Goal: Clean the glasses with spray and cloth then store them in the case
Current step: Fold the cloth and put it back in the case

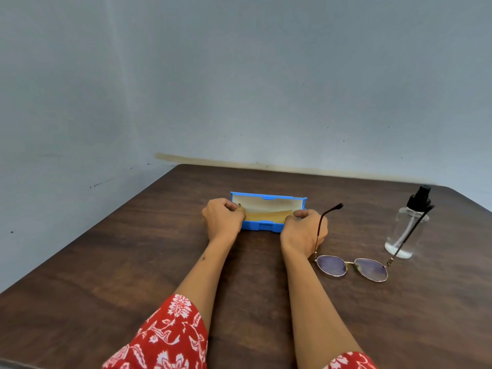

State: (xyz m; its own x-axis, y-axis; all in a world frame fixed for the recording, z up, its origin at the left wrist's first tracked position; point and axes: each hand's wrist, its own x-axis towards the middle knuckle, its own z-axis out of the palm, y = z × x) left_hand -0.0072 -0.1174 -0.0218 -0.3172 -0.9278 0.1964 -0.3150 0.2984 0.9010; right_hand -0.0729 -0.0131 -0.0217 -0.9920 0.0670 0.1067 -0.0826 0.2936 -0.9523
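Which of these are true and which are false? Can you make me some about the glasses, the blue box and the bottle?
1. The blue case is open. True.
2. The glasses are inside the case. False: they lie on the table, right of the case, with their arms unfolded.
3. The left hand and the right hand both pinch the tan cloth in the case. True.
4. The spray bottle is lying on its side. False: it stands upright.
5. The spray bottle has a black top. True.
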